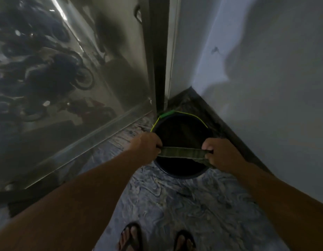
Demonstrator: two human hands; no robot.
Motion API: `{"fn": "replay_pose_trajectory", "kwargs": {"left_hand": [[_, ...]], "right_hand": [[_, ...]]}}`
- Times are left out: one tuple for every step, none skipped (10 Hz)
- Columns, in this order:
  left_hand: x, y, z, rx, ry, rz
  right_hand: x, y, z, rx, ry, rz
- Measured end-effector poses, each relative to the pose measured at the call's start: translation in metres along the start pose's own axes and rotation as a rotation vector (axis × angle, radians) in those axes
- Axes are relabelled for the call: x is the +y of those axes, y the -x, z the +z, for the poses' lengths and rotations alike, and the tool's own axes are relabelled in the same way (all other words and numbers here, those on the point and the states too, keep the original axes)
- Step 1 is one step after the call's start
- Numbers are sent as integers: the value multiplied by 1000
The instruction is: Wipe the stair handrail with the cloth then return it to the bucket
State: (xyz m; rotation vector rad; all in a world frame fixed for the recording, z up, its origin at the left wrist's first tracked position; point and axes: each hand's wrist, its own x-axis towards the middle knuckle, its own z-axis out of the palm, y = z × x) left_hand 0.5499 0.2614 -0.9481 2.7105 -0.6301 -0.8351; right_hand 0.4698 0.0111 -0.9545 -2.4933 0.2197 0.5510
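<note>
A dark green cloth (182, 153) is stretched flat into a band between my two hands, right above the mouth of a black bucket (184, 171). My left hand (145, 147) grips its left end and my right hand (220, 154) grips its right end, where a loose corner hangs down. The bucket stands on the floor in the corner, with a thin yellow-green handle (168, 115) lying along its far rim. Its inside is dark and I cannot tell what it holds. No stair handrail is in view.
A shiny metal panel (66, 78) leans on the left and reflects parked motorbikes. A white wall (256, 78) closes the right side. The floor (175, 205) is blue-grey marbled tile. My feet in dark sandals (157, 238) stand at the bottom edge.
</note>
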Motion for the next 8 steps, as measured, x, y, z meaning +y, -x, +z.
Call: {"fn": "replay_pose_trajectory", "kwargs": {"left_hand": [[-3, -34, 23, -4, -28, 26], [-8, -60, 42, -1, -60, 49], [-14, -81, 58, 31, -107, 71], [-22, -97, 72, 67, -69, 56], [-28, -104, 84, 131, -17, 52], [-32, -98, 92, 150, 8, 34], [-28, -79, 82, 62, -17, -37], [-25, -42, 78, 69, 25, -98]], "right_hand": [[25, -22, 23, 5, 33, -5], [44, -42, 41, 51, 27, 14], [57, -60, 55, 96, 16, 49], [69, -75, 70, 131, -13, 57], [74, -83, 82, 128, -13, 51], [73, -76, 87, 103, 10, 65], [68, -62, 79, 104, 0, 63], [62, -34, 76, 130, -31, 56]]}}
